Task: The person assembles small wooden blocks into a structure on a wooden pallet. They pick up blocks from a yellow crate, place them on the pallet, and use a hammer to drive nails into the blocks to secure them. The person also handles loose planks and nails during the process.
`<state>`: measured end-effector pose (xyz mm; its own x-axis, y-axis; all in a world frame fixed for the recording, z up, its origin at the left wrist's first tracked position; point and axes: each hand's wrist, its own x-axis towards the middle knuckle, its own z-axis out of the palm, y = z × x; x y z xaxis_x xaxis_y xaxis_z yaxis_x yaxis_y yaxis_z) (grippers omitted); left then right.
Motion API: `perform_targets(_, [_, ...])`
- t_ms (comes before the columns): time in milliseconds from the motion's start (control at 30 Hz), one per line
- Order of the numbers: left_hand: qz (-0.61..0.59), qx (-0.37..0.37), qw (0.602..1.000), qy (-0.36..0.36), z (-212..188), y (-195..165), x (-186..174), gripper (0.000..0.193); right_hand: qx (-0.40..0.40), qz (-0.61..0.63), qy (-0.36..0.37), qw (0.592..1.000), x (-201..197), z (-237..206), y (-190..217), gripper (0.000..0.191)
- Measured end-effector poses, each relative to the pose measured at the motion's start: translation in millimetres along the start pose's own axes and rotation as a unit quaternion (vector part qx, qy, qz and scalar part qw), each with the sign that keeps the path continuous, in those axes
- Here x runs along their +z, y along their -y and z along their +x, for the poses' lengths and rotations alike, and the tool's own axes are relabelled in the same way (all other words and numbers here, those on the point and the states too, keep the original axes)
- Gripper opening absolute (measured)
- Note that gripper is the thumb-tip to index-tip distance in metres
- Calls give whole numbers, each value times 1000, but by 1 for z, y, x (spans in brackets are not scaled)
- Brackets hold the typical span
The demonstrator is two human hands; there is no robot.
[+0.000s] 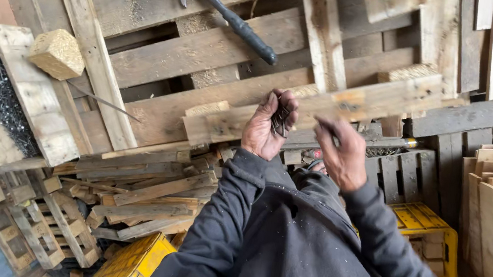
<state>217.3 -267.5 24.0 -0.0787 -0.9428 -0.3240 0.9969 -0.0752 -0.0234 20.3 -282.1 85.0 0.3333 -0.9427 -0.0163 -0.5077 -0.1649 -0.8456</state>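
Head view only. Nails [279, 119], a dark loose bunch, are clamped in the left hand [267, 127], fingers curled shut around them, held up in front of a long pale board [318, 109] that lies across a wooden pallet [219, 49]. The right hand [343, 156] is raised just beside the bunch, thumb and fingers pinched together; whether a single nail is pinched there cannot be told, since the tips are blurred. Both sleeves are dark grey.

Risks, as judged: the bunch is gripped loosely at one end, so nails could be dropped into the scrap offcuts [140, 201] below and lost among them. Sharp points are close to the palm and to the right fingertips, so a prick is possible if one nail is pulled out at an angle. A claw hammer [227, 12] with a black handle is left lying on the sloped pallet above the hands; it could be knocked loose if the board is shifted. A pressed-wood block [57, 54] sits at a plank edge at left and could be tipped off.

Packages and labels: yellow plastic crates are seen at bottom centre [130, 264] and at right [428, 230], both ribbed, partly hidden. More dark nails [0, 98] are heaped in a wooden tray at far left. No sign or label is legible.
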Motion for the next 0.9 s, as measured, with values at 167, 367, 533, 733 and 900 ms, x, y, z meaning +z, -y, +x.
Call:
perform_targets(167, [21, 12, 1000, -11, 23, -68, 5, 18, -52, -8, 34, 998, 93, 153, 9, 22])
perform_targets(367, [73, -18, 997, -20, 49, -131, 9, 10, -47, -240, 140, 960, 195, 239, -38, 60])
perform_targets(533, [97, -35, 994, -20, 69, -153, 21, 12, 37, -258, 174, 950, 216, 257, -46, 56])
perform_targets(733, [183, -25, 983, 12, 77, -157, 37, 16, 118, -241, 195, 943, 180, 272, 3, 45])
perform_targets(900, [222, -70, 972, 19, 62, -155, 59, 18, 162, -59, 181, 968, 113, 240, 32, 41])
